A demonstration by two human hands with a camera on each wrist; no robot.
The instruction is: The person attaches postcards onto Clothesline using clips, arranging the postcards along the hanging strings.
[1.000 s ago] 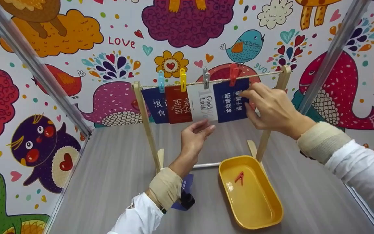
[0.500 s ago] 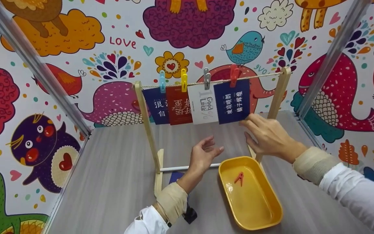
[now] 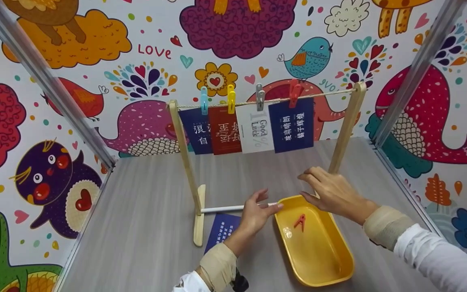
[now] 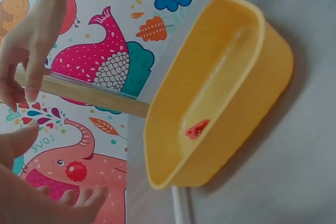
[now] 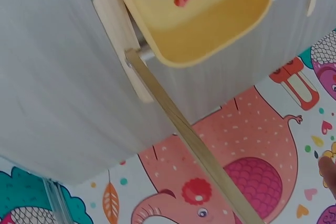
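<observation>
My left hand, relaxed and holding nothing, is at the near-left rim of a yellow tub. Over the tub's far end, my right hand hangs with loosely bent fingers and nothing in them. One red clothespin lies inside the tub, seen too in the left wrist view. Above, cards hang from a rope: a dark blue card under a light blue clothespin, a red card under a yellow one, a white card under a grey one, and a blue card under a red one.
The rope runs between two wooden posts of a stand with a white crossbar. Another blue card lies on the grey table, partly behind my left forearm. A black object shows beside that wrist. Cartoon-printed walls enclose the table.
My right hand has let go of the rightmost blue card and come down to the tub. My left hand has dropped from under the white card toward the tub's rim.
</observation>
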